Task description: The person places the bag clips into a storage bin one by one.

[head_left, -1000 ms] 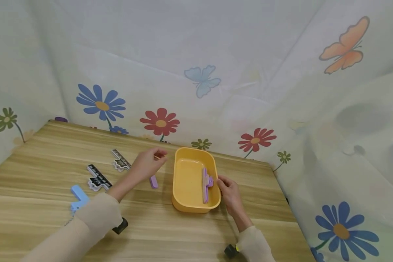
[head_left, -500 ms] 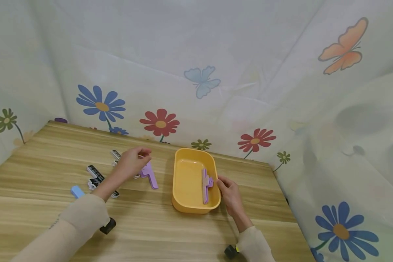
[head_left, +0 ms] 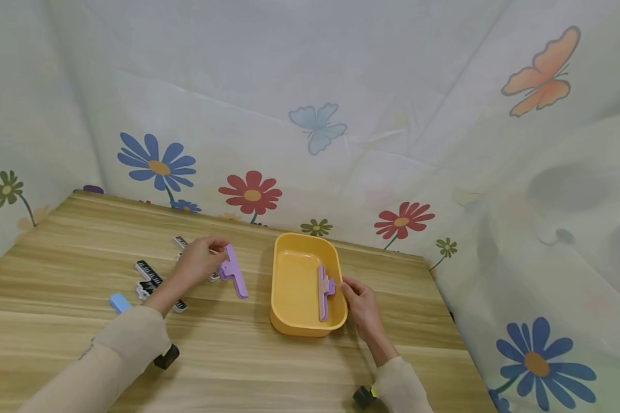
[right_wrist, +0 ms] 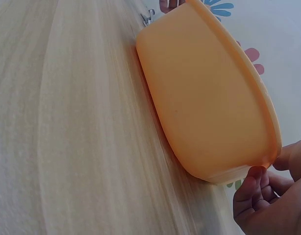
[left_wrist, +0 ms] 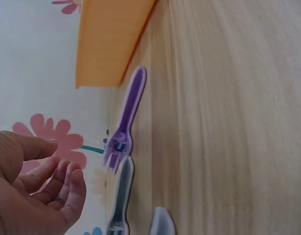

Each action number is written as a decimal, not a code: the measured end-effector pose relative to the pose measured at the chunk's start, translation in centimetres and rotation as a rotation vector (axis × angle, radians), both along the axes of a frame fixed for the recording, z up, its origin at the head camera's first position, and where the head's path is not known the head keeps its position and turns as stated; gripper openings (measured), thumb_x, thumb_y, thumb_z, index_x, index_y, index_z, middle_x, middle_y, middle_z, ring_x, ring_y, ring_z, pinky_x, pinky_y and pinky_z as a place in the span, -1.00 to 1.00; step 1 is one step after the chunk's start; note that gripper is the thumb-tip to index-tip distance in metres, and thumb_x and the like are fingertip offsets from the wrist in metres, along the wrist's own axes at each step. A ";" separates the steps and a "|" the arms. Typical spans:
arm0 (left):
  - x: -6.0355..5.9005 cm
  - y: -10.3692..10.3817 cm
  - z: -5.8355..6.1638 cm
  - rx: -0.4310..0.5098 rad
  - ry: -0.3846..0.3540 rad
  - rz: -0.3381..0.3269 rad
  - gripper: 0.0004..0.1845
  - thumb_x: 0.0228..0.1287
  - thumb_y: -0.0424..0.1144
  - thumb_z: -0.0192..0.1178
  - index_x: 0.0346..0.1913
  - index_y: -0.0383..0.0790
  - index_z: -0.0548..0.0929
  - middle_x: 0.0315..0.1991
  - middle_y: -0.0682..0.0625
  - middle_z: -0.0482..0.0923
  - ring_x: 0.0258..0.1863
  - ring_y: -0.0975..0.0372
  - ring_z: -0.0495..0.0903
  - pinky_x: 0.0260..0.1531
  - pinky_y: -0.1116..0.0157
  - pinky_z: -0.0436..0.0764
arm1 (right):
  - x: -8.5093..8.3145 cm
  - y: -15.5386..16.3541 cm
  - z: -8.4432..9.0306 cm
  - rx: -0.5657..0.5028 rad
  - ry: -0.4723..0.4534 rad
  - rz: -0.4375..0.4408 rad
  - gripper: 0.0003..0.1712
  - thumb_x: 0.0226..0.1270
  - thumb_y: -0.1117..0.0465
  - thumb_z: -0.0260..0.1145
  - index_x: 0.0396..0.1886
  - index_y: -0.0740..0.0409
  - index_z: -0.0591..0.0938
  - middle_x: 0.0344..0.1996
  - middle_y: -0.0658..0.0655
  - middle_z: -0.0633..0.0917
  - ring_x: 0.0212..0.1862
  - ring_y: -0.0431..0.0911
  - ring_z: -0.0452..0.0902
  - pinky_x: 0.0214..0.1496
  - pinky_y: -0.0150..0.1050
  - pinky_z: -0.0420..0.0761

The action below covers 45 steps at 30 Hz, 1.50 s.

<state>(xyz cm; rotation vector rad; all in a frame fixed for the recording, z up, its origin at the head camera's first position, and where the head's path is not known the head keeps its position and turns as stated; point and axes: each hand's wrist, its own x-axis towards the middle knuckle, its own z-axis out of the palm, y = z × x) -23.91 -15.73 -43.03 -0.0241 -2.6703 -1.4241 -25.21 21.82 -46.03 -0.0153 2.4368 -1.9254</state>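
My left hand (head_left: 202,259) hovers over the left side of the table, beside a purple clip (head_left: 234,272) lying there. In the left wrist view the fingers of this hand (left_wrist: 42,183) are loosely bent with nothing between them, apart from the purple clip (left_wrist: 126,120). With thumb and fingers my right hand (head_left: 363,305) pinches the right rim of a yellow plastic tub (head_left: 297,330); the right wrist view shows that grip at the tub's edge (right_wrist: 268,159). Another purple clip (head_left: 324,295) lies inside the tub, against its right wall.
Two black clips with piano-key patterns, a nearer one (head_left: 150,272) and a farther one (head_left: 180,243), lie partly hidden by the left arm. A blue clip (head_left: 119,302) is mostly covered by the sleeve. A flower-printed curtain (head_left: 310,74) borders the wooden table (head_left: 268,367).
My left hand has moved left, away from the tub, to the purple clip on the table, coming slightly lower. The right hand and the tub have stayed in place.
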 end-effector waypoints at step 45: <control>-1.1 1.7 -2.4 -0.451 -0.131 -0.040 -0.53 0.21 -0.23 0.44 0.09 -0.50 0.66 -0.13 -0.34 0.56 -0.12 -0.11 0.51 -0.18 -0.08 0.56 | -0.3 0.2 -0.4 -0.005 0.004 0.001 -0.58 0.62 0.27 0.17 0.30 0.45 0.56 0.17 0.41 0.64 0.06 0.00 0.64 -0.07 -0.34 0.66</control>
